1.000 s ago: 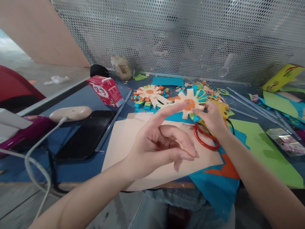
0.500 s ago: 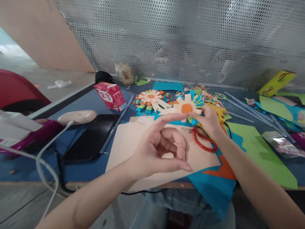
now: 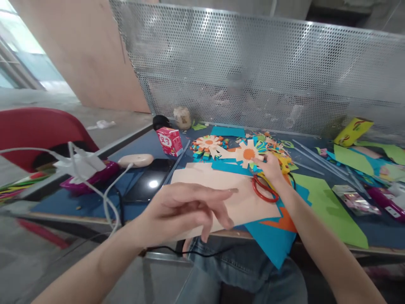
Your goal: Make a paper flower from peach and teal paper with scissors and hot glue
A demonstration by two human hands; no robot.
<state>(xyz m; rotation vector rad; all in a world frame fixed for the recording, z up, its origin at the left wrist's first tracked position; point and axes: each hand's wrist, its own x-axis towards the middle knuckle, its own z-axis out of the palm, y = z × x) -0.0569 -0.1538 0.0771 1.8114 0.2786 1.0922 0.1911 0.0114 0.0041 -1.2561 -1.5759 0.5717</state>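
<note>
My left hand [image 3: 190, 207] hovers over the peach paper sheet [image 3: 202, 179], holding nothing, its fingers loosely bent and apart. Further away, my right hand [image 3: 272, 171] pinches the edge of a peach paper flower [image 3: 249, 153] with a jagged orange centre. Just below that hand lie scissors with red handles [image 3: 265, 190], their blades mostly out of sight. Left of the held flower rests a layered paper flower [image 3: 209, 143] in peach, orange, green and blue. A yellow tool [image 3: 284, 162], probably a glue gun, is partly hidden behind my right wrist.
A pink box [image 3: 170, 141], a black phone [image 3: 152, 181] and a white charger with cables [image 3: 79, 166] occupy the left side. Green paper [image 3: 325, 207], glue sticks [image 3: 319, 156] and a yellow box [image 3: 353, 131] are on the right. Blue paper [image 3: 272, 242] overhangs the front edge.
My left hand has moved left and down, away from the flower, and its curled fingers have straightened somewhat. My right hand keeps the flower. The view has shifted and tilted.
</note>
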